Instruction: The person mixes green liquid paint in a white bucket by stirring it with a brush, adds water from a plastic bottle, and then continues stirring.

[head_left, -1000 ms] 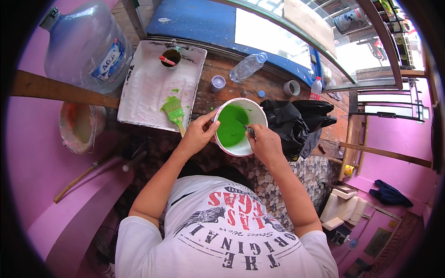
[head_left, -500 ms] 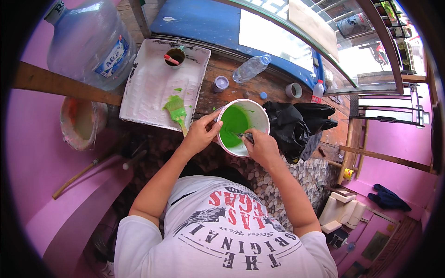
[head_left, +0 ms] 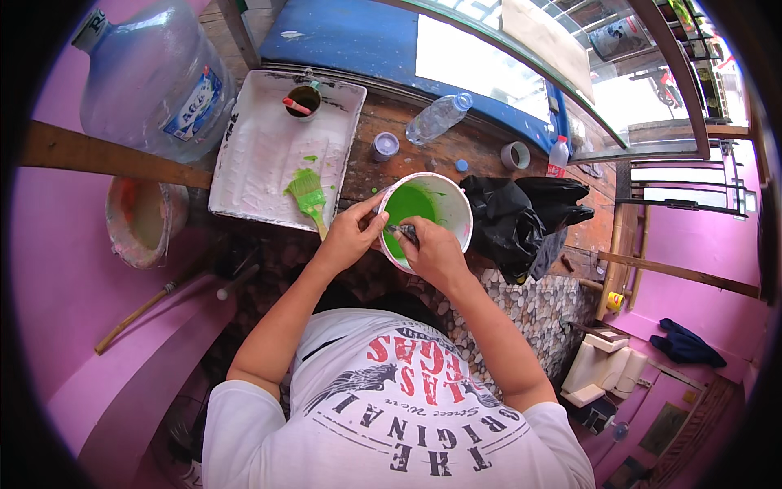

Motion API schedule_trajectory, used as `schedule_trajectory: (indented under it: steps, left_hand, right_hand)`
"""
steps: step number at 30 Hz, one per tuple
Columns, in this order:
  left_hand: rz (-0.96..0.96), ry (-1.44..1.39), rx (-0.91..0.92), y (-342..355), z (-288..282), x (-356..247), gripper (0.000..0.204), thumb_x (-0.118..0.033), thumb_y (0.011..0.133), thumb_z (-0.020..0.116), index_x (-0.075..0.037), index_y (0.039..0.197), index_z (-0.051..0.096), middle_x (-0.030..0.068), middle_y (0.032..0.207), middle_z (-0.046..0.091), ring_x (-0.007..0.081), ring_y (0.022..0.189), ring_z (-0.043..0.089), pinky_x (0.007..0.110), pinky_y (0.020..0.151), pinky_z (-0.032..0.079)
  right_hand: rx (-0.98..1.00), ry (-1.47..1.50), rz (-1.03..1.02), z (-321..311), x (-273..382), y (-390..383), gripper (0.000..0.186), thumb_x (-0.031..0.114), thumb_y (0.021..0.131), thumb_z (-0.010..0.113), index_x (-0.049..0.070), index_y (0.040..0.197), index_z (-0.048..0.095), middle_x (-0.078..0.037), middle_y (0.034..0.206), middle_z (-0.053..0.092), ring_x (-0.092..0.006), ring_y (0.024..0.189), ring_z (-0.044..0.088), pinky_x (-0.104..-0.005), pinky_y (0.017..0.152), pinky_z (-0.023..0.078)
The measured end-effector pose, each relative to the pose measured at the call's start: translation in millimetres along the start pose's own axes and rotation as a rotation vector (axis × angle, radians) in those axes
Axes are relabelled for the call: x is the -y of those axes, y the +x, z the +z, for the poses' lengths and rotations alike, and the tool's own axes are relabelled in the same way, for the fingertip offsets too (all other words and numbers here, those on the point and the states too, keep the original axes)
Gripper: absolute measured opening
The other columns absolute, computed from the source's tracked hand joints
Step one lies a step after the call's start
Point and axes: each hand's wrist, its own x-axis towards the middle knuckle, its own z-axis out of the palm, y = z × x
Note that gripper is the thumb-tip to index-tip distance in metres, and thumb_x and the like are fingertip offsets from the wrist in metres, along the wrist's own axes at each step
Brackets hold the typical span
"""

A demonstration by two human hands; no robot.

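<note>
A white bucket (head_left: 458,204) of bright green paint (head_left: 413,200) is gripped at its left rim by my left hand (head_left: 352,232). My right hand (head_left: 428,251) is closed on a dark stirrer (head_left: 402,231) inside the bucket, over the paint. Left of the bucket, a green-smeared brush (head_left: 306,196) lies in a white paint tray (head_left: 247,179), along with a cup (head_left: 302,111) with a red-handled tool in it. A black plastic bag (head_left: 513,220) sits against the bucket's right side.
A large water jug (head_left: 147,73) stands at the left above a stained bucket (head_left: 142,224). Small bottles (head_left: 432,121) and containers (head_left: 515,155) stand on the wooden worktop (head_left: 379,110). A glass-framed window is at the back; a stick (head_left: 130,324) leans at lower left.
My right hand has swept leftward across the bucket with the stirrer, now nearer my left hand. My left hand stays on the rim; other things look unmoved.
</note>
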Motion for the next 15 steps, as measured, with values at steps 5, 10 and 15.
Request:
schedule_trajectory:
  steps: [5,10,15]
  left_hand:
    - [0.041,0.021,-0.017,0.3,1.6,5.5,0.049,-0.02,0.107,0.065,0.0,0.15,0.054,0.0074,0.109,0.072,0.0087,0.084,0.068,0.027,0.068,0.06]
    - [-0.011,-0.001,0.005,-0.3,1.1,-5.6,0.049,-0.02,0.106,0.065,0.0,0.15,0.054,0.0076,0.11,0.072,0.0091,0.084,0.068,0.026,0.069,0.06]
    - [0.006,0.006,0.0,0.7,0.1,0.2,0.049,-0.02,0.106,0.066,0.0,0.15,0.054,0.0077,0.111,0.072,0.009,0.085,0.068,0.026,0.069,0.06]
  right_hand:
    - [-0.042,-0.196,0.158,-12.0,-15.5,-10.6,0.028,0.027,0.096,0.068,0.001,0.105,0.068,-0.023,0.093,0.074,-0.0408,0.082,0.073,-0.0494,0.074,0.057]
    - [-0.189,-0.246,0.137,-13.7,-33.0,8.0,0.023,0.024,0.096,0.068,0.002,0.103,0.068,-0.021,0.094,0.073,-0.0406,0.083,0.072,-0.0501,0.074,0.057]
    - [-0.171,-0.091,-0.01,3.5,-13.4,15.7,0.021,0.02,0.095,0.07,0.002,0.105,0.067,-0.021,0.098,0.073,-0.04,0.089,0.071,-0.0492,0.078,0.056]
